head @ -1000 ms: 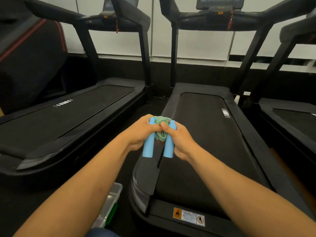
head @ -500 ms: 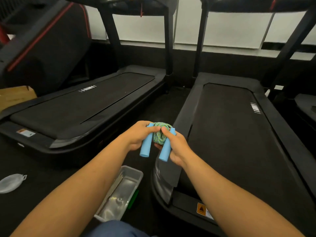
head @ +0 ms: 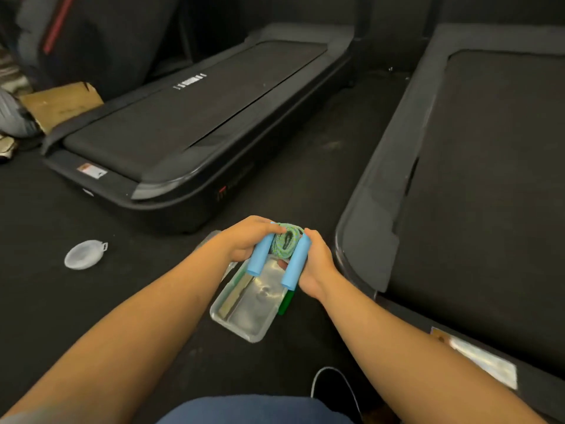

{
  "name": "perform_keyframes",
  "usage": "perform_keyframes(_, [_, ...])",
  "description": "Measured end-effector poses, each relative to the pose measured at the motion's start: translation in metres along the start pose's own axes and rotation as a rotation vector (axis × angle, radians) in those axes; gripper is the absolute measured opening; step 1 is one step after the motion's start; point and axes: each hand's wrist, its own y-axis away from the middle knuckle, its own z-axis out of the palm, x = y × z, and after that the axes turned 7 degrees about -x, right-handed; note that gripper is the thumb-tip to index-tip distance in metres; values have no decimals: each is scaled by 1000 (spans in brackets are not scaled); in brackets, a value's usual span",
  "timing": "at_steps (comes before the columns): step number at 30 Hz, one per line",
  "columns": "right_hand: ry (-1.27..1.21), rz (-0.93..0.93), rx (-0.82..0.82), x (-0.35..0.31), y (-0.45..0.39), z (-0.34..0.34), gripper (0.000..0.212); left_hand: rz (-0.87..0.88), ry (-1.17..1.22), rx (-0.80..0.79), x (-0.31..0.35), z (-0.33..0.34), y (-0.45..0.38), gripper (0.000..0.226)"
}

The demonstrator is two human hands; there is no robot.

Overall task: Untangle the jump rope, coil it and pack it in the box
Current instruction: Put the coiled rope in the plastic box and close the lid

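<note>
Jump rope (head: 286,246) coiled, green, blue-handled

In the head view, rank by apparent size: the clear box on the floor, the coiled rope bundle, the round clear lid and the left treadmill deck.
1. left treadmill deck
2. clear box
3. and 4. round clear lid and coiled rope bundle: they look alike, and the bundle sits nearer the camera, so unranked.

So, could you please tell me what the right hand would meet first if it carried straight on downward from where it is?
Probably the clear box on the floor. The right hand holds one blue handle of the coiled rope just above the box's far end, though the gap between them is hard to judge.
</note>
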Motion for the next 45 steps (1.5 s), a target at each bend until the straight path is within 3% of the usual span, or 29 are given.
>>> perform_keyframes(5, [44, 98, 74, 39, -42, -24, 37, -100, -6, 45, -50, -14, -34, 10])
perform_keyframes(17, [142, 239, 126, 86, -94, -33, 34, -248, -65, 81, -132, -59, -87, 34])
perform_keyframes(21, [202, 284, 144, 91, -107, -25, 43, -270, -105, 117, -147, -64, -100, 18])
perform_keyframes(27, [429, 378, 181, 88, -117, -14, 49, -323, -367, 171, -165, -60, -119, 12])
perform_keyframes(32, [466, 449, 206, 81, -114, -10, 45, -370, -595, 169, -171, -54, -120, 25])
perform_keyframes(38, [487, 312, 192, 79, -105, -18, 37, -259, -767, 163, -160, -58, -109, 33])
perform_keyframes(42, [563, 188, 172, 75, -98, -29, 34, -100, -570, 427, -152, -87, -85, 16])
perform_keyframes(45, [603, 111, 173, 73, -92, -39, 35, -214, -748, 574, -178, -117, -61, 16])
